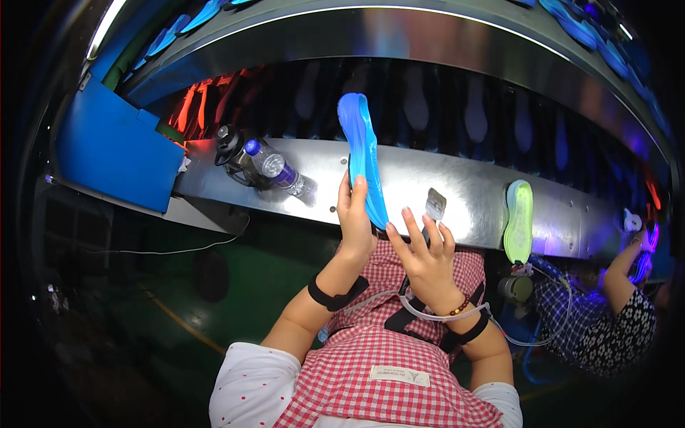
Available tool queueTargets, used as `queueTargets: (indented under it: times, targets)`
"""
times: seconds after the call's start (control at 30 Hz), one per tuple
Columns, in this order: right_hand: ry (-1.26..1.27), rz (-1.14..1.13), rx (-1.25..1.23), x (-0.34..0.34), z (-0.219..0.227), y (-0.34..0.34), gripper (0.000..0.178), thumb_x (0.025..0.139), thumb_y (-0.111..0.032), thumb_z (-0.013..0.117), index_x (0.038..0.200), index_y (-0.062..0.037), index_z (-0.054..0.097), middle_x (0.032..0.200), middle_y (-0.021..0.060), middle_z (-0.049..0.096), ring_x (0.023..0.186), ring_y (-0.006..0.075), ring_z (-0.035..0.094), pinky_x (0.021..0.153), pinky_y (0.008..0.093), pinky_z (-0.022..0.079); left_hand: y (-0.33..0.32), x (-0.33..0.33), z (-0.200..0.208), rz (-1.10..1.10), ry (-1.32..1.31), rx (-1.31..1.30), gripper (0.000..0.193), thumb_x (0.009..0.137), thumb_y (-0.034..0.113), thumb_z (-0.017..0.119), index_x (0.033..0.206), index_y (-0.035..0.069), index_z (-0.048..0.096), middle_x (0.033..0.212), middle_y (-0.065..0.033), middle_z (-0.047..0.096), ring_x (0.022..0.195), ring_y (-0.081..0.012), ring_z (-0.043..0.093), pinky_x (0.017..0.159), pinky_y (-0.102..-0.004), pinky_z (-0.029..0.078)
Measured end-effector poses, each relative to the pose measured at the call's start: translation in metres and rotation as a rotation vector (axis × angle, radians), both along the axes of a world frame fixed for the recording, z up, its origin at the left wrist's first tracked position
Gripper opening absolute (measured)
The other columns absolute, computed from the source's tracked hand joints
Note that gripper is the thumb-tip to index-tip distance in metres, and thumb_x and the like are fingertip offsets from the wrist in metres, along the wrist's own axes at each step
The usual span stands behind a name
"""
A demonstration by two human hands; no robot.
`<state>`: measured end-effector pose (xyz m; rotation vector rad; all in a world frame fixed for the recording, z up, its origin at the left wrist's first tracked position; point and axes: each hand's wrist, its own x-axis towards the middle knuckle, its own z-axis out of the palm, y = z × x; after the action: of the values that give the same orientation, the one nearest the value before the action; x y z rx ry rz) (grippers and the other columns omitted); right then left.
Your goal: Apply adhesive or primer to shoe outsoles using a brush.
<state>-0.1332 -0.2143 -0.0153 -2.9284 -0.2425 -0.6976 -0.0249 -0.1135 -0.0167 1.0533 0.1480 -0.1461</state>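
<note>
My left hand (354, 214) grips a blue shoe sole (362, 139) by its near end, thumb and fingers on its two sides. The sole stands on edge, tilted, with its far end over the bench. Close to its lower end is my right hand (428, 267), fingers spread. A small tool with a flat grey head (435, 204) rises from between those fingers; its dark stem runs down into the hand, and the rest of it is hidden. On the bench to the right lies a yellow-green sole (519, 221), apart from both hands.
Along the metal bench (471, 192) stand a dark bottle (239, 157) and a clear bottle with a blue cap (278, 167). Behind it, a dark rack (446, 107) carries several soles. A blue panel (107, 143) borders the left. At far right works another person (596, 314).
</note>
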Motion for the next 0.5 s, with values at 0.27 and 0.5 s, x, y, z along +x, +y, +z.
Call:
queueTargets:
  times: [0.27, 0.5]
  targets:
    - [-0.066, -0.185, 0.217, -0.006, 0.042, -0.046, 0.044, 0.068, 0.006, 0.052, 0.103, -0.0171, 0.065, 0.132, 0.0171, 0.039, 0.119, 0.0334, 0.031, 0.098, 0.0415, 0.026, 0.036, -0.004, 0.030, -0.291, -0.348, 0.235, 0.050, 0.087, 0.020, 0.049, 0.127, -0.007, 0.038, 0.121, -0.0143, 0.046, 0.107, -0.0186, 0.047, 0.094, -0.0302, 0.035]
    - [-0.188, -0.337, 0.214, -0.013, 0.027, -0.082, 0.047, 0.066, 0.011, 0.048, 0.104, -0.0113, 0.065, 0.132, 0.0238, 0.037, 0.119, 0.0389, 0.030, 0.099, 0.0416, 0.025, 0.004, 0.101, 0.173, -0.583, -0.366, -0.387, 0.057, 0.091, 0.037, 0.027, 0.130, -0.004, 0.031, 0.127, -0.0199, 0.042, 0.117, -0.0326, 0.042, 0.099, -0.0428, 0.034]
